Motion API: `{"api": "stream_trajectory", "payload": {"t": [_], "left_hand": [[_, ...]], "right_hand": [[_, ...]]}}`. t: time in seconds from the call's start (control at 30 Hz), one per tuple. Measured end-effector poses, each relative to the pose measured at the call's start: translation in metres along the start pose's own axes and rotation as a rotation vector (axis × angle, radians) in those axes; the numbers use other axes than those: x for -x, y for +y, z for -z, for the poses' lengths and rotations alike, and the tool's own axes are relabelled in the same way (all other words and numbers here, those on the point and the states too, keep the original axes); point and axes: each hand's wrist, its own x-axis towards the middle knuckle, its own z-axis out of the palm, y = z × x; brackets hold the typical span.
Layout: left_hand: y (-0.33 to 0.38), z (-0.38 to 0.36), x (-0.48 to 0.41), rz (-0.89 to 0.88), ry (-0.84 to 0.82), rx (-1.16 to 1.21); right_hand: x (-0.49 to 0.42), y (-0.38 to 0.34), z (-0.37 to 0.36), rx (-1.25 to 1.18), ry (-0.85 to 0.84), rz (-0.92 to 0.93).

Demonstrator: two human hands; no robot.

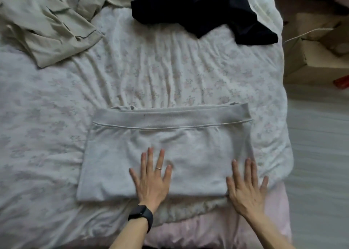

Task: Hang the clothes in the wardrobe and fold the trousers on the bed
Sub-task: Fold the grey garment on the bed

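Grey trousers point(170, 145) lie folded in a rectangle on the near part of the bed point(151, 75), with the waistband on the far side. I see the left hand point(151, 180) flat on the middle of the fold, fingers straight and spread, with a ring point(158, 168) on one finger and a black watch point(141, 215) on the wrist. The right hand point(247, 186) is also flat and spread, on the near right corner of the trousers, its outer finger over the sheet. A beige garment point(51, 22) lies far left and a black garment point(204, 9) far centre, both apart from the trousers.
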Motion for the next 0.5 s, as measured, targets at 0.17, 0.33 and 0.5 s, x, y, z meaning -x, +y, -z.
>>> {"api": "stream_trajectory", "payload": {"t": [0.17,0.33,0.5], "left_hand": [[0.038,-0.005,0.012,-0.013,0.063,0.035],[0.15,-0.042,0.049,-0.434,0.008,-0.132],[0.249,-0.08,0.063,-0.475,-0.2,-0.247]], "right_hand": [[-0.023,0.055,0.024,-0.117,-0.057,-0.058],[-0.081,0.067,0.07,-0.431,-0.056,-0.009],[-0.152,0.057,0.12,-0.69,-0.254,0.031]]}}
